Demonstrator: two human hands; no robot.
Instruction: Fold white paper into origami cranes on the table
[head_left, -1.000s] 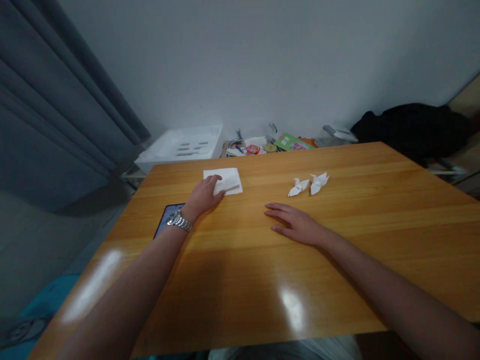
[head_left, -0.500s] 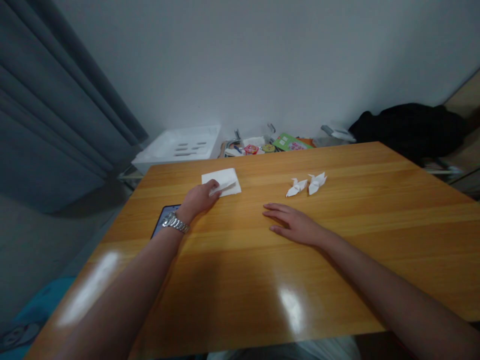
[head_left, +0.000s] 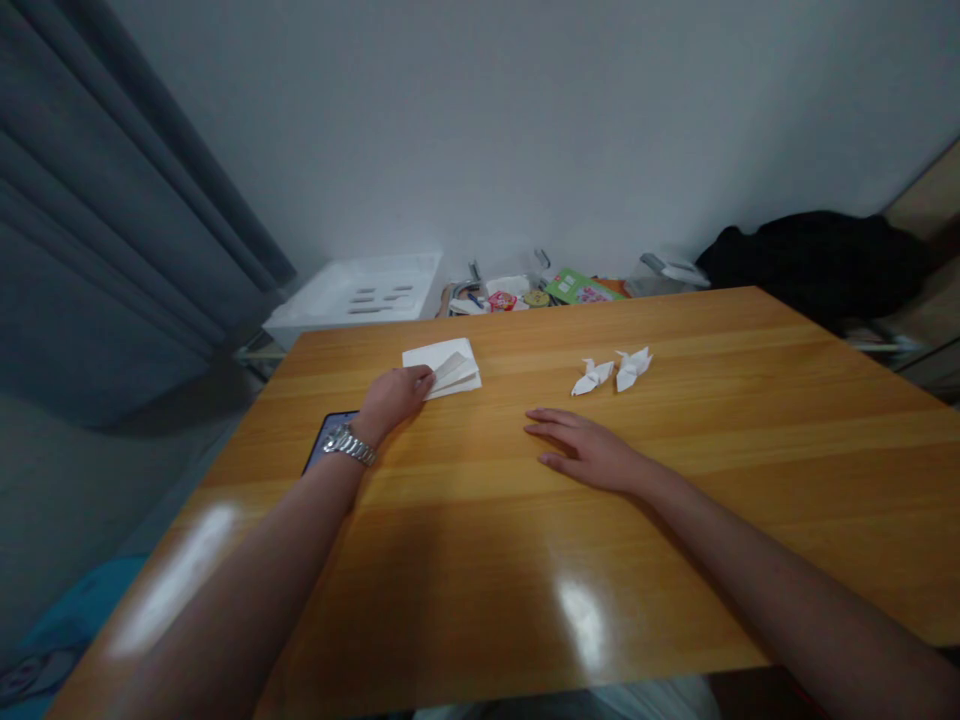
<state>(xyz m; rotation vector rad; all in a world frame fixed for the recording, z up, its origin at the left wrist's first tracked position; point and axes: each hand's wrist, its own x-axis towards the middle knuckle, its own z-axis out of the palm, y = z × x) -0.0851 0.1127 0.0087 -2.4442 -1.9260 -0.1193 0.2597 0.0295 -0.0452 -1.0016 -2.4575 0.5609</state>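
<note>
left hand point(head_left: 397, 397) pinching white paper point(head_left: 441, 354)
right hand point(head_left: 583, 449) loose and empty on the surface point(head_left: 480, 560), near two folded paper birds point(head_left: 634, 369)

A dark-rimmed phone point(head_left: 328, 432) lies on the wooden desk point(head_left: 675, 580), near its left edge. Beyond the far edge, a white slotted tray point(head_left: 319, 295) sits by the far left corner, with a red packet point(head_left: 502, 301) and a green booklet point(head_left: 576, 287) farther right, and black cloth point(head_left: 814, 255) heaped past the far right corner. A grey-blue curtain point(head_left: 135, 200) hangs off the left side, above something bright blue point(head_left: 97, 600) near the near left corner.
</note>
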